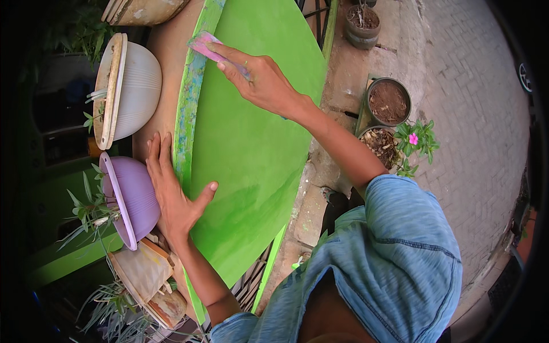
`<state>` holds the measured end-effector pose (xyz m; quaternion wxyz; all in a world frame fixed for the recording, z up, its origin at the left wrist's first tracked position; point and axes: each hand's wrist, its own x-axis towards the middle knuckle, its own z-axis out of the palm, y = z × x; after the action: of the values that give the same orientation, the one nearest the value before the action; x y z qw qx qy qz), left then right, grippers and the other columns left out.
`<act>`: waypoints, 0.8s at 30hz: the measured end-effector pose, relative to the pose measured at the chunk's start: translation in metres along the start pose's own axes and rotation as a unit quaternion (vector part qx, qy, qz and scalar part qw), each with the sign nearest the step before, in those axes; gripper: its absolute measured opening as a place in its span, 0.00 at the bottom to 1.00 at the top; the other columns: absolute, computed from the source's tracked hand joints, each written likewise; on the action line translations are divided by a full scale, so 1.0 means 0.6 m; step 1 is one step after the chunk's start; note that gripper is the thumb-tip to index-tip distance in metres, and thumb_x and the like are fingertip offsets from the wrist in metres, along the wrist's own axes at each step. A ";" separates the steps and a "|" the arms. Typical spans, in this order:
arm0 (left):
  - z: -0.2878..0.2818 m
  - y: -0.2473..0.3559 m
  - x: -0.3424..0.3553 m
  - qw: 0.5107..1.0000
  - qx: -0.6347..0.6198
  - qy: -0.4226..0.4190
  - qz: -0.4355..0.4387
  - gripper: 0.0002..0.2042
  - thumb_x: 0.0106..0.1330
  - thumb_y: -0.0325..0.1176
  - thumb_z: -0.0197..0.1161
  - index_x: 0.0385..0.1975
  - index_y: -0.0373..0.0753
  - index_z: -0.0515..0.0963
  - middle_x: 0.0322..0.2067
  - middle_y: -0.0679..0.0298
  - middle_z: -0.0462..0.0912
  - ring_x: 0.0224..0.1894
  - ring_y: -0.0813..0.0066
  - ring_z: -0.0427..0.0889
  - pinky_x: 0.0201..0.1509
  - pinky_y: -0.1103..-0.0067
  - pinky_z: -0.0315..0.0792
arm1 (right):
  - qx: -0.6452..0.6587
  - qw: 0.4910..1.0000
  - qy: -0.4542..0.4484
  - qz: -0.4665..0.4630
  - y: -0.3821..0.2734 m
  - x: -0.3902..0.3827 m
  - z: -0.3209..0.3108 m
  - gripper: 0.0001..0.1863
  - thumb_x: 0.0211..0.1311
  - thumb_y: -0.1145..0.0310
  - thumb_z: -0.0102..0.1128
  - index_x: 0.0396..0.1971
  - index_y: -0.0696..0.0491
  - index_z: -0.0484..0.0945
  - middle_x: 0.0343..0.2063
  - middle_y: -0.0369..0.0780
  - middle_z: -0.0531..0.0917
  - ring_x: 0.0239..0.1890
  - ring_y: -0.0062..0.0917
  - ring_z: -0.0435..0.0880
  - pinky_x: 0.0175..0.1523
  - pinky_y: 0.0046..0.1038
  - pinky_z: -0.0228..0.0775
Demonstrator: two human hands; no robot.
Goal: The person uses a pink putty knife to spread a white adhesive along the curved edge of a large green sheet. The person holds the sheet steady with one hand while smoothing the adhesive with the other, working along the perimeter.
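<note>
My right hand grips a flat pink tool, smudged with paint, against the upper part of a long raised edge mottled green and blue. The edge runs along a bright green board. My left hand lies lower on that edge with fingers apart, its fingertips on the tan ledge beside a purple pot.
A white pot and other planters line the left side, some with plants. On the right, soil-filled pots and a pink flower stand on worn concrete beside a grey paved path. Metal bars show under the board.
</note>
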<state>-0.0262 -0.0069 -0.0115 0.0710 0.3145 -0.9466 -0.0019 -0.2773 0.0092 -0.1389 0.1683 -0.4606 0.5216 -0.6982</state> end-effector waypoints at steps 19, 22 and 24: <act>0.005 -0.002 0.001 1.000 -0.007 0.006 -0.002 0.55 0.50 0.63 0.72 0.75 0.36 0.58 0.73 0.45 0.57 0.77 0.42 0.54 0.78 0.52 0.49 | -0.016 0.998 0.029 -0.060 0.027 0.019 -0.007 0.24 0.78 0.60 0.54 0.69 0.49 0.72 0.48 0.51 0.87 0.34 0.43 0.89 0.44 0.38 0.80; 0.000 0.001 -0.001 1.000 0.002 0.000 -0.012 0.55 0.50 0.63 0.72 0.75 0.36 0.58 0.74 0.45 0.57 0.77 0.42 0.54 0.78 0.51 0.49 | -0.014 0.991 0.058 -0.116 0.028 0.024 0.000 0.24 0.77 0.60 0.54 0.68 0.49 0.73 0.49 0.50 0.87 0.35 0.44 0.89 0.45 0.38 0.80; 0.000 0.001 0.000 1.000 0.002 -0.001 -0.015 0.55 0.50 0.63 0.72 0.75 0.36 0.58 0.74 0.45 0.57 0.77 0.42 0.54 0.78 0.51 0.49 | -0.020 0.977 0.095 -0.192 0.026 0.021 0.010 0.23 0.77 0.60 0.55 0.67 0.49 0.74 0.50 0.51 0.87 0.37 0.43 0.90 0.47 0.38 0.80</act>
<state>-0.0265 -0.0061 -0.0118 0.0699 0.3284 -0.9419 -0.0017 -0.2830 -0.0096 -0.1465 -0.0282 -0.4871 0.4512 -0.7473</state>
